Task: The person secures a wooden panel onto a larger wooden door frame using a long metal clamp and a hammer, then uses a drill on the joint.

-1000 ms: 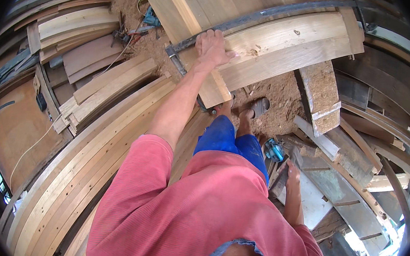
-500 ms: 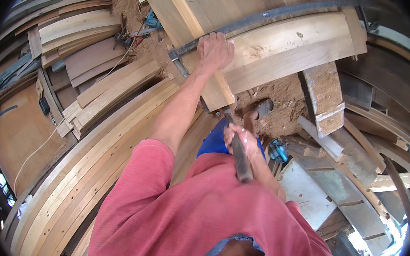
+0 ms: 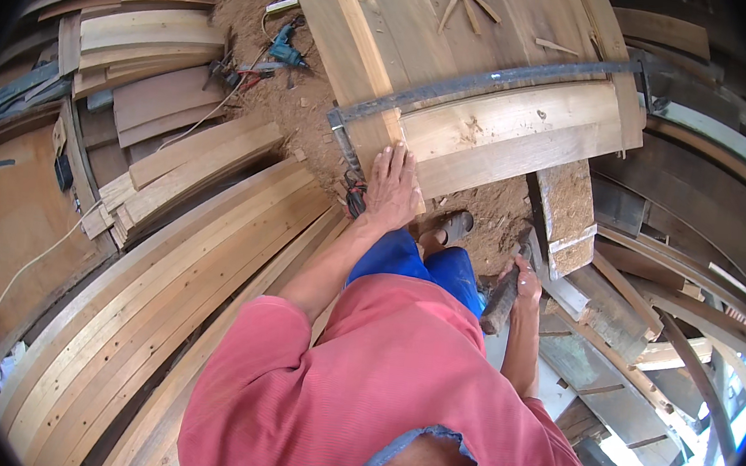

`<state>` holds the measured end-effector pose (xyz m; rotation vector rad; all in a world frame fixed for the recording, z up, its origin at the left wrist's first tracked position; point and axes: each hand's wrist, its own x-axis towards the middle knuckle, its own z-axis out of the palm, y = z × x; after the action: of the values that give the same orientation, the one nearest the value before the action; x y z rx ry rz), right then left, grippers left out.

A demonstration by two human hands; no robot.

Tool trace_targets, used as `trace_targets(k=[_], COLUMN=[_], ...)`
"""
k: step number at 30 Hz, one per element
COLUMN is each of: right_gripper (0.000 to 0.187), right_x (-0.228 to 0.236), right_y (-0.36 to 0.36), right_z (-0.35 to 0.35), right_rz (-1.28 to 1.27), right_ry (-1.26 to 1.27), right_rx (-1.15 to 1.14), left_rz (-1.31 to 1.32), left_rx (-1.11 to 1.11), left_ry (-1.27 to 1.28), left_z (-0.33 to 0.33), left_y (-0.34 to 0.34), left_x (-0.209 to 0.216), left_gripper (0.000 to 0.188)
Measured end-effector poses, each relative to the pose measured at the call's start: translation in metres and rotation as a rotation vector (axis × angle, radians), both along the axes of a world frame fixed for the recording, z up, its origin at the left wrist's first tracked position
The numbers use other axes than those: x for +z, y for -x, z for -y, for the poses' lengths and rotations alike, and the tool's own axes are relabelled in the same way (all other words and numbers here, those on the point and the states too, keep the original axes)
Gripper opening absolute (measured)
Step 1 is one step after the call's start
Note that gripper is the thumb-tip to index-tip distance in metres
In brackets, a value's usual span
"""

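A large wooden panel (image 3: 424, 55), perhaps a door, lies in front of me, with a long dark metal bar clamp (image 3: 493, 77) running across it. My left hand (image 3: 392, 186) lies flat on the panel's near left corner, over the end of a pale wood strip (image 3: 363, 41). Its fingers stretch forward, just short of the clamp's left end. Out to the right, my right hand (image 3: 524, 279) grips a dark, thick-handled tool (image 3: 500, 304), away from the panel. The tool slants, its thick end toward me; its far end is hard to make out.
Long planks (image 3: 154, 303) are stacked at left. A blue power drill (image 3: 287, 45) lies on the sawdust-covered ground beyond them. Under the panel's near right side stands a rough wood block (image 3: 570, 215). More boards crowd the right. Several wood slivers (image 3: 472, 11) lie on the panel.
My right hand has swung the tool from the panel's near corner out to the right. My left hand has shifted from beside the clamp to the panel's near end. The view has shifted too.
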<state>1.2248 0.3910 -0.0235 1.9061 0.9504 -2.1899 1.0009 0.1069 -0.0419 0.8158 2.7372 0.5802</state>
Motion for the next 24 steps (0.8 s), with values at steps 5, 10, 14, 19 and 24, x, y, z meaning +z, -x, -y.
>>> trace_targets(k=[5, 10, 14, 19, 24], right_gripper=[0.025, 0.027, 0.028, 0.028, 0.017], right_x=[0.026, 0.056, 0.035, -0.005, -0.095], right_y=[0.035, 0.113, 0.168, 0.223, 0.196], right_z=[-0.01, -0.03, -0.062, -0.094, -0.167], right_rz=[-0.127, -0.143, -0.251, -0.226, -0.433], right_ry=[0.025, -0.223, -0.394, -0.515, -1.138], right_rx=[0.055, 0.505, 0.715, 1.184, 1.366], left_rz=[-0.003, -0.046, 0.226, 0.035, -0.071], left_rx=[0.001, -0.017, 0.087, 0.382, 0.432], left_ry=[0.052, 0.088, 0.033, 0.162, 0.232], left_z=[-0.007, -0.008, -0.011, -0.019, -0.059], left_y=[0.007, 0.011, 0.033, 0.038, 0.003], left_x=[0.01, 0.012, 0.022, 0.019, -0.007], left_gripper=[0.07, 0.066, 0.062, 0.065, 0.071])
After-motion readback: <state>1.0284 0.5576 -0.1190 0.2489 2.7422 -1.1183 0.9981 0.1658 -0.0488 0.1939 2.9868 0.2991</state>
